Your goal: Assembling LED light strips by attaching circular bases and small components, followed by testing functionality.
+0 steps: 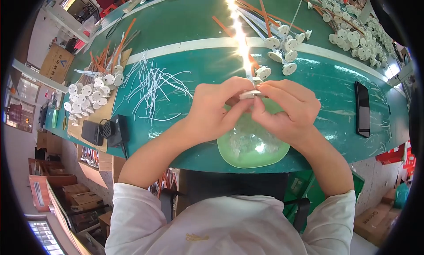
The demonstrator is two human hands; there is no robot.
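Just above a light green bowl (254,158), my two hands meet at a white round disc (251,94). A narrow LED strip (242,45), brightly lit, runs from the disc away across the table. My left hand (214,105) pinches the disc's left side between thumb and fingers. My right hand (289,105) is closed at its right edge, thumb and fingertips close together. Whatever small part lies between the fingertips is too hidden to make out. The bowl, partly covered by my hands, holds something pale and unclear.
Left of my hands lie loose white wires (152,87), a pile of white-disc strips (88,96) and a black power adapter (117,130). More such strips (282,47) lie beyond my hands and in a heap (353,40) at far right. A phone (362,109) rests on the green table (327,135).
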